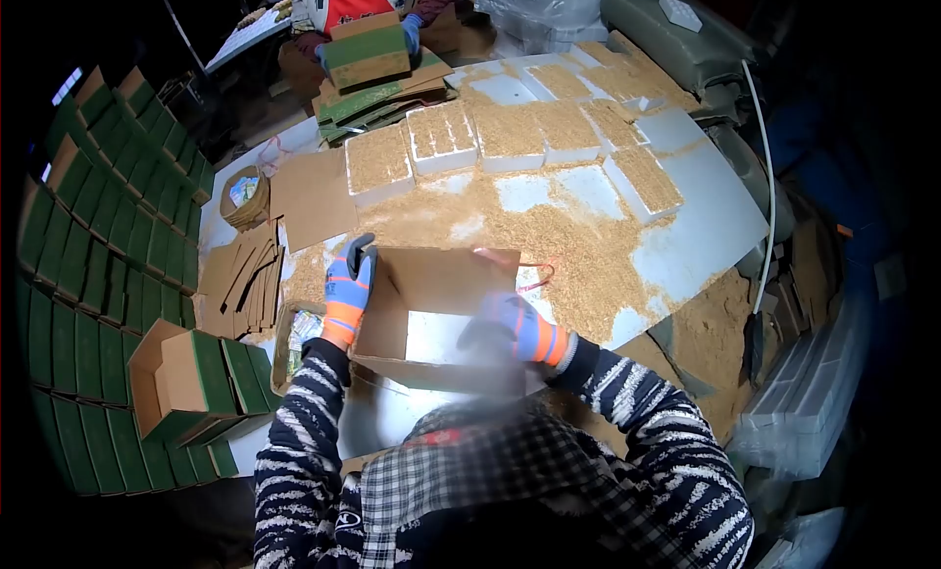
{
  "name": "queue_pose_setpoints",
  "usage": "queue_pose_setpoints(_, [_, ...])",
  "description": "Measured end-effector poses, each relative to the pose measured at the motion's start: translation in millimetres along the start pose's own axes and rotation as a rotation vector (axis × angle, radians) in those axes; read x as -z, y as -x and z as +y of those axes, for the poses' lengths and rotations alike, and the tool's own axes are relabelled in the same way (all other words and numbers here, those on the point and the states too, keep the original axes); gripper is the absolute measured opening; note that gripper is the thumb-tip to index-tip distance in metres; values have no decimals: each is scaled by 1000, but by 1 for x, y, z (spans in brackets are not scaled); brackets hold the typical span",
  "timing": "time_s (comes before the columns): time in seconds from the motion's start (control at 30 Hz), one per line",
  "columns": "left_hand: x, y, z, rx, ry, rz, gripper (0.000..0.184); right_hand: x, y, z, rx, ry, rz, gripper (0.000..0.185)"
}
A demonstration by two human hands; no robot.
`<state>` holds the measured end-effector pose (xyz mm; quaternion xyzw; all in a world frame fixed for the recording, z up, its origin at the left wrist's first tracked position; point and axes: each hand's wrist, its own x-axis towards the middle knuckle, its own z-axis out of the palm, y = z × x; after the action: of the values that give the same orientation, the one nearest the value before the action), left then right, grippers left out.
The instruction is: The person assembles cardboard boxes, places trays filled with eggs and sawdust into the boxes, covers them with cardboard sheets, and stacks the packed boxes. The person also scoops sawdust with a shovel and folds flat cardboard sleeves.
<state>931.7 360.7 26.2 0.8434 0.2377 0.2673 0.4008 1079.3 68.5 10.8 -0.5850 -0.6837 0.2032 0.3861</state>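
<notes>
An open cardboard box [392, 309] is in front of me, its brown inner walls and a white surface at the bottom showing. My left hand [351, 285], in a blue and orange glove, grips the box's left wall, fingers over the upper edge. At the right side of the box is my right hand [512, 328], gloved the same way. Motion smears its fingers, so their hold is unclear. Beyond the box, loose sawdust-like grains [549, 250] cover much of the white table [701, 216].
White trays [380, 162] filled with the grains stand across the table. Green boxes [98, 348] are stacked at left, near flat cardboard pieces [240, 285] and a round basket [243, 197]. Opposite, a co-worker in a red apron holds a green box [368, 57]. White packs [799, 402] lie right.
</notes>
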Motion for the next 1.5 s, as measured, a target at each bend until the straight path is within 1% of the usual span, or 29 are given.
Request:
queue_pose_setpoints(0.03, [-18,11,4,-162,121,67,28,-17,-3,10,-51,-47,-118,33])
queue_pose_setpoints(0.07, [-31,17,12,-263,97,-18,29,-26,-6,-2,-203,246,-265,19])
queue_pose_setpoints(0.17, [-26,30,41,-457,-122,-205,30,-21,1,4,59,373,39,26])
queue_pose_setpoints(0.2, [-29,34,45,-547,-156,-211,30,-9,-1,6,115,466,150,36])
queue_pose_setpoints(0.27, [-35,44,51,-725,-228,-231,30,0,11,7,19,577,294,44])
queue_pose_setpoints(0.3, [-43,47,53,-721,-281,-360,35,4,15,7,-23,640,370,48])
queue_pose_setpoints(0.4, [-79,55,55,-820,-483,-627,45,14,18,-13,-300,592,349,57])
queue_pose_setpoints(0.5, [-80,61,5,-689,-621,-662,48,6,26,-25,-516,472,248,69])
queue_pose_setpoints(0.53, [-81,58,3,-587,-588,-700,47,13,20,-65,-581,258,21,78])
queue_pose_setpoints(0.57, [-84,58,-1,-595,-521,-661,42,2,25,-73,-371,368,-205,80])
queue_pose_setpoints(0.6, [-86,59,-4,-523,-401,-696,40,-13,30,-74,-359,340,-392,78])
queue_pose_setpoints(0.67, [-77,46,2,-339,-112,-767,35,-24,30,-47,-241,373,-481,77])
queue_pose_setpoints(0.7, [-68,38,10,-213,64,-800,34,-15,26,-22,-146,427,-390,77])
queue_pose_setpoints(0.73, [-63,34,3,-39,357,-701,34,0,20,-7,-48,485,-306,76])
queue_pose_setpoints(0.77, [-55,37,-11,149,645,-594,35,11,18,-3,-185,458,-344,75])
queue_pose_setpoints(0.83, [-45,58,-38,337,761,-151,40,32,12,2,-458,400,-401,72])
queue_pose_setpoints(0.87, [-34,73,-50,337,661,-108,44,45,5,-15,-555,375,-402,71])
queue_pose_setpoints(0.97, [-8,110,-54,339,365,25,59,49,12,-26,-529,150,210,72])
queue_pose_setpoints(1.0, [0,111,-36,288,524,-122,62,41,12,-24,-511,-88,431,62])
queue_pose_setpoints(1.1, [37,80,55,256,479,-360,56,-42,2,29,-222,-1348,1103,56])
queue_pose_setpoints(1.13, [43,67,76,253,450,-418,54,-92,2,61,-358,-1106,999,56])
queue_pose_setpoints(1.2, [31,48,82,278,408,-467,49,-125,11,58,-553,-1249,645,57])
queue_pose_setpoints(1.23, [17,45,64,156,169,-598,52,-112,17,32,-609,-1616,370,58])
queue_pose_setpoints(1.3, [-17,73,29,91,-259,-776,57,-92,46,34,-1037,-1535,95,64])
queue_pose_setpoints(1.33, [-30,92,18,56,-375,-853,58,-70,73,46,-755,-1347,-100,66])
queue_pose_setpoints(1.4, [-47,111,25,-23,-464,-992,57,-44,100,119,-665,-1299,-430,64])
queue_pose_setpoints(1.43, [-45,109,43,-69,-438,-1062,54,-27,116,166,-733,-1454,-198,56])
queue_pose_setpoints(1.47, [-46,104,57,40,-274,-1064,47,-2,126,201,-757,-1593,44,49])
queue_pose_setpoints(1.5, [-46,98,70,153,-107,-1058,41,47,151,240,-922,-1338,372,42])
